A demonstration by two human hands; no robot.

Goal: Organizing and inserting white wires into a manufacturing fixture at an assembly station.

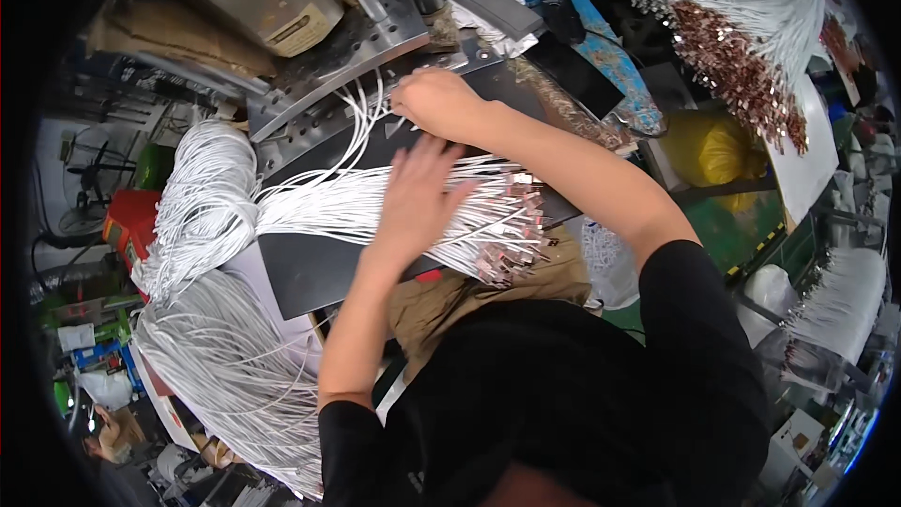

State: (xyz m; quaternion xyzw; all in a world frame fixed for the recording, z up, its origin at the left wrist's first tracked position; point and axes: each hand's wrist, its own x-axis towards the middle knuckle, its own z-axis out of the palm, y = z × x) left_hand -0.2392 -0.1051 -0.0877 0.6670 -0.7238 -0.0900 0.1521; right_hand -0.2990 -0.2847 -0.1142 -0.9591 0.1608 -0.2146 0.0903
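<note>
My left hand (pixel 413 202) lies palm down on a bundle of white cables (pixel 319 207), fingers stretched out and somewhat apart. The bundle rests across a dark board (pixel 305 272) in front of me, its copper-coloured metal ends (pixel 511 230) fanned out at the right near my lap. Farther off, my right hand (pixel 439 103) is closed at the edge of a metal press (pixel 319 84), its fingers curled over the ends of a few loose white cables (pixel 361 127). These strands bend from the bundle up to the press. The fingertips are partly hidden.
Coiled white cable (pixel 202 197) sits at the left, above a hanging grey-white bundle (pixel 225 357). A black phone-like slab (pixel 577 75) lies on the worn blue surface (pixel 619 66). Another cable bundle (pixel 751 28) is at the far right, near a yellow bag (pixel 718 150).
</note>
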